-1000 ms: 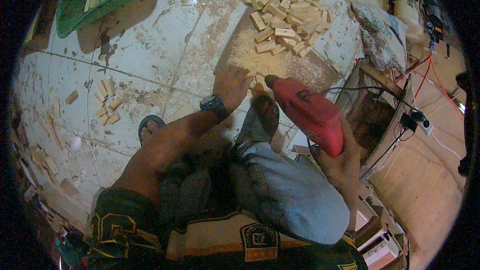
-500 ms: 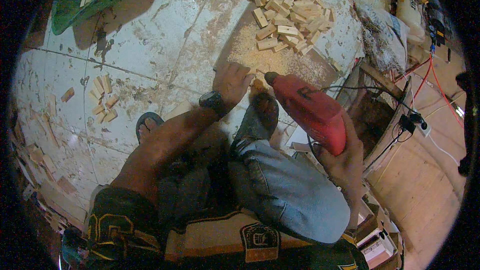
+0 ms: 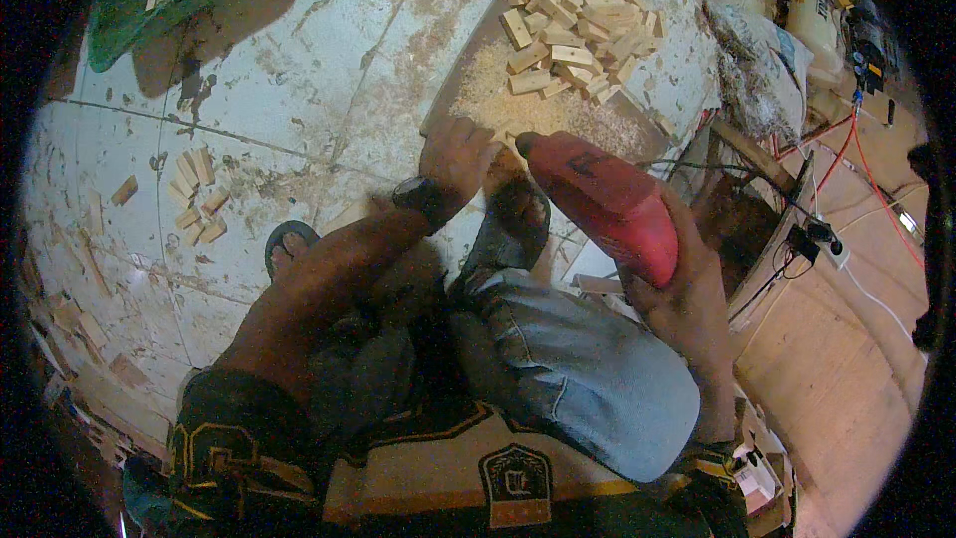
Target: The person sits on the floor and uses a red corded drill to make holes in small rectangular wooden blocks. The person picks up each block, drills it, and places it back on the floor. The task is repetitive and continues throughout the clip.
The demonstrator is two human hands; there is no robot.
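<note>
Here, the right hand point(image 3: 687, 254) has its fingers wrapped round the handle of 1 red drill point(image 3: 597, 189), its black nose pointing toward the left hand point(image 3: 458, 161). That hand is at the near edge of a brown board point(image 3: 476, 45), fingers bent downward; I cannot tell whether they grip anything. Sawdust point(image 3: 483, 90) and 1 heap of wooden blocks point(image 3: 573, 25) cover the board; 1 smaller group point(image 3: 196, 189) lies on the floor point(image 3: 299, 90), well left.

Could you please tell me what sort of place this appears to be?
It looks like a small woodworking workshop, judging by the red power drill, the pale sawdust and the heap of small wooden blocks beside it.
</note>
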